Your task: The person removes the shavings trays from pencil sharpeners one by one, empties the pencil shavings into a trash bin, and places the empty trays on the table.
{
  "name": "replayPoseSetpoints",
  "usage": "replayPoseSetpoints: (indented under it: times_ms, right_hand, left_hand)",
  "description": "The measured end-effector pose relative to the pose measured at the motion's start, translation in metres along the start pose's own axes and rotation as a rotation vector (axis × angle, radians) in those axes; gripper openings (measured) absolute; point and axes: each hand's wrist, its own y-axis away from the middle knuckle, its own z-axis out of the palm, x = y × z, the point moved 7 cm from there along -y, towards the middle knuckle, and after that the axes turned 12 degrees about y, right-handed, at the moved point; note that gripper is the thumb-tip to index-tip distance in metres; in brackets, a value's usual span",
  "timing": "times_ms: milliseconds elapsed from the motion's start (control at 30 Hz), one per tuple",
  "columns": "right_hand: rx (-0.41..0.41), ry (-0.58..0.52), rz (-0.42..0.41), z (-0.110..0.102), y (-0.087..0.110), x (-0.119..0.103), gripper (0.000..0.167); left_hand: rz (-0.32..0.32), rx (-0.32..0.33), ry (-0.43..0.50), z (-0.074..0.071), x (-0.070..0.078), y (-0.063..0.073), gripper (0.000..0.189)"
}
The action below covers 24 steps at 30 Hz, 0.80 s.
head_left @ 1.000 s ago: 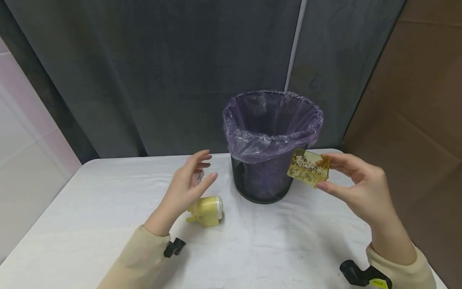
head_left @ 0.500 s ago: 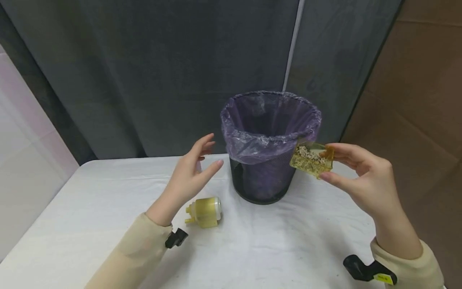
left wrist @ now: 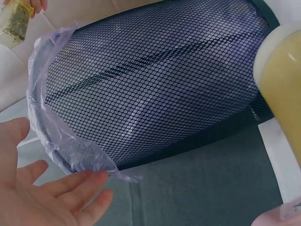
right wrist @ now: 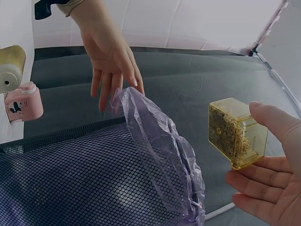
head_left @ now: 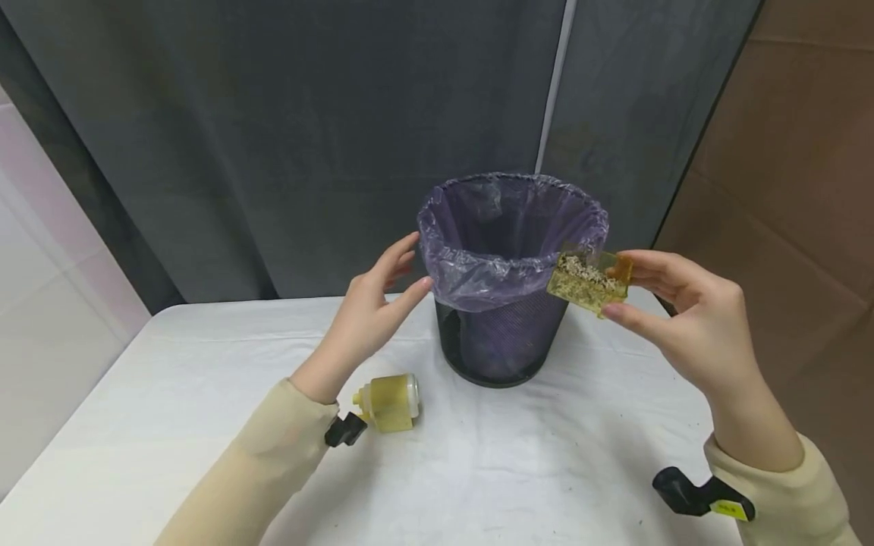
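My right hand (head_left: 703, 322) pinches a small see-through yellow box (head_left: 583, 292) between thumb and fingers, beside the near right rim of the bin. Pale and dark flaky bits, like shavings, fill part of the box (right wrist: 230, 132). My left hand (head_left: 369, 311) is at the bin's left rim, fingers spread and relaxed. In the left wrist view its fingertips are right at the purple plastic liner (left wrist: 89, 153). The black mesh bin (head_left: 501, 349) stands upright, the liner folded over its rim. A yellow and white rounded object (head_left: 391, 403) lies in front of it on the left.
A white cloth covers the table (head_left: 519, 470). In the right wrist view a small pink container (right wrist: 28, 103) with a panda print stands near the yellow object. A dark grey curtain (head_left: 341, 136) hangs behind the bin, and a brown panel (head_left: 785, 189) rises at the right.
My left hand has moved up and right to the bin's rim, fingers still loose. My right hand has lifted the yellow box slightly, closer to the rim.
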Motion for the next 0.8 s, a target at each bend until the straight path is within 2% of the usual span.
replayPoseSetpoints:
  times_ms: [100, 233, 433, 667, 800]
  right_hand:
    - [0.003, 0.007, 0.023, -0.001, -0.004, 0.000, 0.054]
    - [-0.003, 0.013, 0.055, 0.000, -0.009, 0.001, 0.052]
    - [-0.015, 0.025, 0.044, 0.004, -0.017, 0.000, 0.051]
    - [-0.033, 0.065, 0.050, 0.008, -0.028, -0.002, 0.050]
    - [-0.027, 0.071, 0.051, 0.009, -0.031, -0.002, 0.050]
  left_hand:
    - [-0.021, -0.013, 0.014, 0.002, 0.000, -0.004, 0.061]
    - [-0.017, -0.017, 0.047, 0.004, 0.001, -0.009, 0.060]
    - [0.000, 0.003, 0.093, 0.007, -0.001, -0.014, 0.056]
    - [0.045, 0.029, 0.077, 0.010, 0.001, -0.020, 0.054]
    - [0.052, 0.067, 0.067, 0.011, 0.002, -0.022, 0.051]
